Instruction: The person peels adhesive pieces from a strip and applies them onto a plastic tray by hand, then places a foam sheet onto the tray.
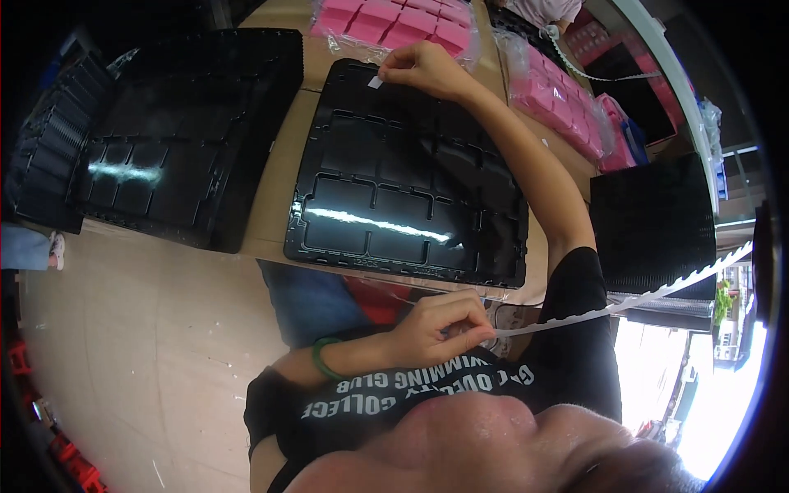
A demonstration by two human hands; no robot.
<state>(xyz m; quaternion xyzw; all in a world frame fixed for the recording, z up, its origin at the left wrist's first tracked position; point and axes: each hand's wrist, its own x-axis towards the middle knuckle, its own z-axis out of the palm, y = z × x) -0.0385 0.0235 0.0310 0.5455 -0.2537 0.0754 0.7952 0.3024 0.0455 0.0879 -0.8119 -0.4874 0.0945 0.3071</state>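
Note:
A glossy black plastic tray (362, 152) with rectangular compartments lies in front of me on brown cardboard. My right hand (423, 72) reaches across to its far left corner, finger and thumb closed on a small white label (376, 82) at the tray's surface. I cannot tell whether the label is stuck down. Close to my body, my left hand (444, 329), a green band at its wrist, pinches the end of a long white strip (625, 306). That strip has a notched upper edge and runs up to the right, past my right upper arm.
Stacked black trays (156, 140) stand on the left, with another dark stack (657, 222) on the right. Pink blocks in clear wrap (394, 25) lie beyond the tray, and more pink wrapped blocks (559, 99) at far right. Another person's arm (546, 10) shows at the top.

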